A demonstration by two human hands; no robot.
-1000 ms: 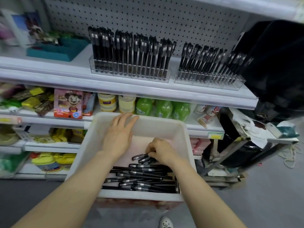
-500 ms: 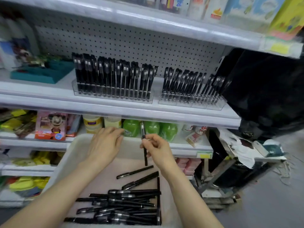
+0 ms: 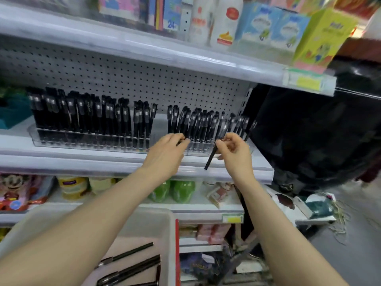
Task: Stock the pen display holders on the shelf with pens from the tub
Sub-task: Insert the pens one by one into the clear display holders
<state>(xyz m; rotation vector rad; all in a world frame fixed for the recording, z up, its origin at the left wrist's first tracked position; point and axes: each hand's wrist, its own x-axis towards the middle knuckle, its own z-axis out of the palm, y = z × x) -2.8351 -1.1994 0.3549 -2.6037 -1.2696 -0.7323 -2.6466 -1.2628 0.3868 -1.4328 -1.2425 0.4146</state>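
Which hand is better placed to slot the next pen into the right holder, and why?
Right. The right hand pinches a loose pen just in front of the holder. The left hand only touches the standing pens in it and carries no loose pen.

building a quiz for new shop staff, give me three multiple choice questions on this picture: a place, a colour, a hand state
1. The left hand and right hand are at which pen holder? A the left one B the right one C neither
2. What colour is the pen in the right hand? A red B blue C black
3. The right hand is: A pinching the pen B open and empty C a bare fist
Answers: B, both reach the right holder; C, its barrel is black; A, fingers and thumb close on it.
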